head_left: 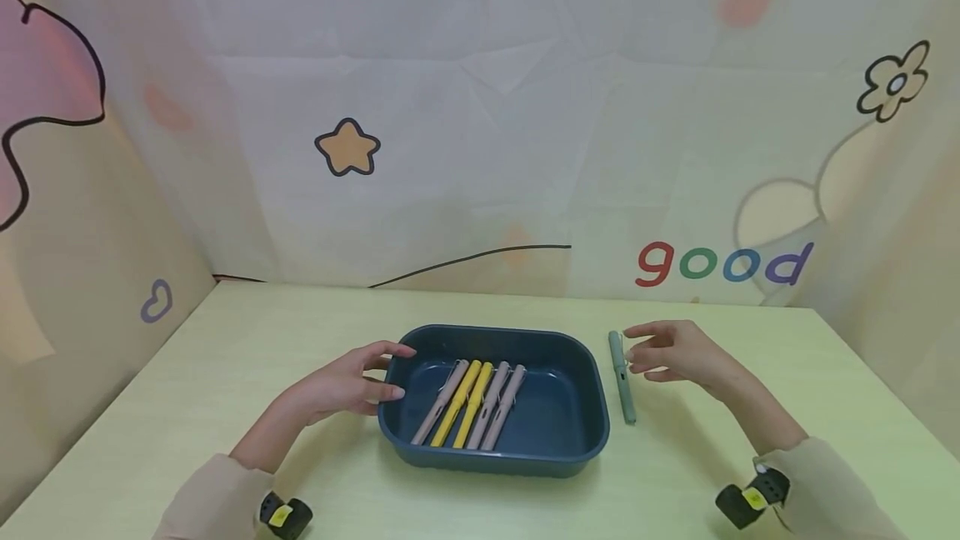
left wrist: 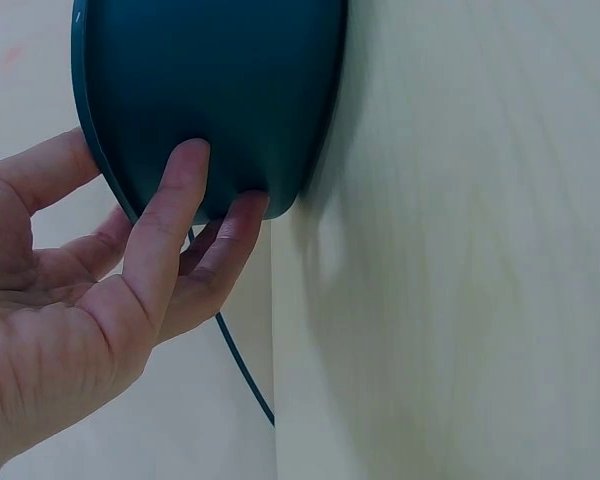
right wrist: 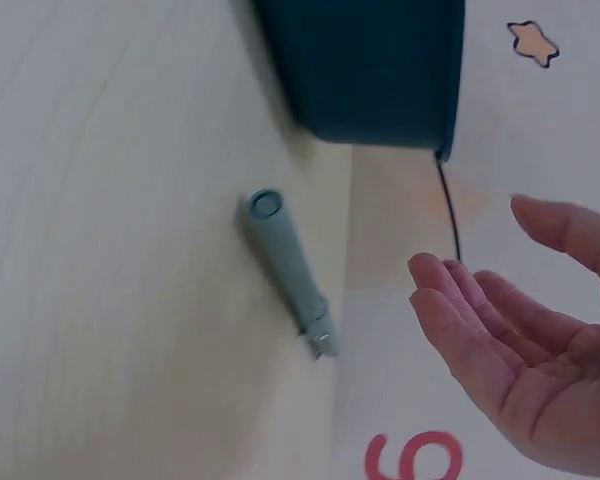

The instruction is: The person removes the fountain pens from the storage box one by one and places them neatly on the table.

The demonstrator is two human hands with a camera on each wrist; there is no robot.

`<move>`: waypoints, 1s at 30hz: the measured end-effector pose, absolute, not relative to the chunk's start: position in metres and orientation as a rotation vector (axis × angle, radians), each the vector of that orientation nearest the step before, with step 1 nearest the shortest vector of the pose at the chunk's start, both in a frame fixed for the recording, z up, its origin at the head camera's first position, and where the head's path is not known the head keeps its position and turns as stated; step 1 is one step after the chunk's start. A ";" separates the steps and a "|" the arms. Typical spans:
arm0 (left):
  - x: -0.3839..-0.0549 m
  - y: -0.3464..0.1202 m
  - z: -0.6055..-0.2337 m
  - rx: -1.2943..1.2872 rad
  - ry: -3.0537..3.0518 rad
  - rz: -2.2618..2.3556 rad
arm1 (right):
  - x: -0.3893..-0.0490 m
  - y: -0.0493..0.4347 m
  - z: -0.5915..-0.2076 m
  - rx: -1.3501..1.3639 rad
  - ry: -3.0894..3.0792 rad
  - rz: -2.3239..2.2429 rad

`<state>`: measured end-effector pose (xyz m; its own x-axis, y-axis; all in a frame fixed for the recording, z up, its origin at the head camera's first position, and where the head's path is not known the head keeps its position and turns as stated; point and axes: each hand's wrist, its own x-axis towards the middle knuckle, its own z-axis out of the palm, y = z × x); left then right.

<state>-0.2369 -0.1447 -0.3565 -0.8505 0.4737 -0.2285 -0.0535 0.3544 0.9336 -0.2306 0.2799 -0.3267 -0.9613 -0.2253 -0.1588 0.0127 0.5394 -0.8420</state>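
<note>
A dark blue tray [head_left: 555, 415] holds several pens: yellow pens [head_left: 474, 402] lying between mauve ones [head_left: 504, 407]. My left hand [head_left: 345, 382] holds the tray's left end, with fingertips over the rim and other fingers against the outer wall [left wrist: 215, 90]. A grey-green pen [head_left: 621, 377] lies on the table just right of the tray, its clip end pointing away from me. Beside that end hovers my right hand [head_left: 686, 352], its fingers loosely bent around nothing. In the right wrist view a gap shows between the fingertips and the pen [right wrist: 285, 255].
Everything stands on a pale wood-grain table [head_left: 315, 490]. Behind it hangs a printed cloth backdrop [head_left: 450, 190] with a star and the word "good", folding round both sides. Each sleeve cuff carries a small black wrist device [head_left: 742, 507].
</note>
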 end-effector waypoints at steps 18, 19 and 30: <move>-0.238 -0.146 -0.357 0.388 2.145 1.520 | -0.215 0.236 -0.309 -0.447 2.488 -1.405; -0.238 -0.147 -0.357 0.390 2.141 1.523 | -0.215 0.233 -0.309 -0.463 2.485 -1.402; -0.238 -0.146 -0.358 0.382 2.144 1.524 | -0.219 0.204 -0.319 -0.533 2.381 -1.393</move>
<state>-0.2379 -0.1461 -0.3578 -0.8463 0.4854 -0.2194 -0.0480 0.3408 0.9389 -0.2190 0.2045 -0.3189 -0.8753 -0.4744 -0.0932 -0.1513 0.4519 -0.8792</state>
